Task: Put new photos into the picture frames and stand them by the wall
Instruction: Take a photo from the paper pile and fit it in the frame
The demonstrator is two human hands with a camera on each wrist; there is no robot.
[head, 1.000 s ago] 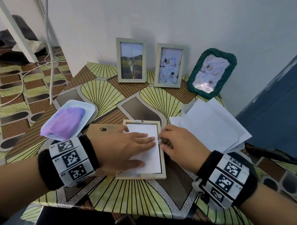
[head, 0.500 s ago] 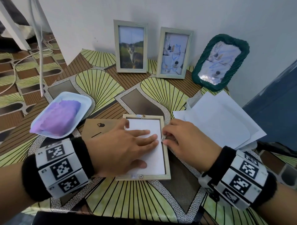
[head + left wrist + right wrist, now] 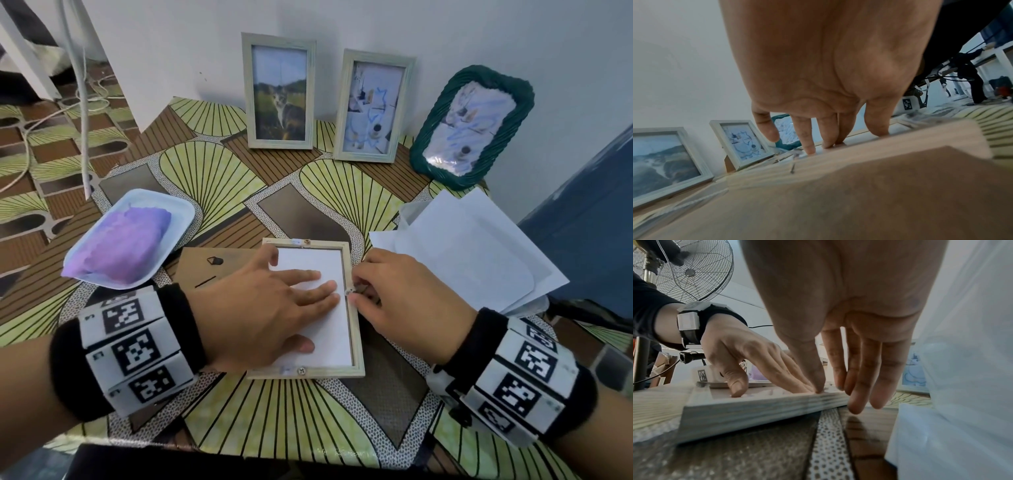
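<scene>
Right hand (image 3: 840,308) fingers (image 3: 819,384) touch the frame's (image 3: 764,407) edge, perhaps pinching something small there.

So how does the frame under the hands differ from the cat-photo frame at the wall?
The frame under the hands lies flat, back side up; the cat-photo frame stands upright at the wall. The flat one shows only a blank white sheet; the other shows its picture. Both have pale wooden rectangular borders.

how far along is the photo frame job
Done: three frames stand by the wall, the cat frame, the pale frame and the green frame. In hand: the fourth frame lies face down; the left hand presses the white sheet, the right hand works its edge. Left: fit the brown backing, stand it up.
</scene>
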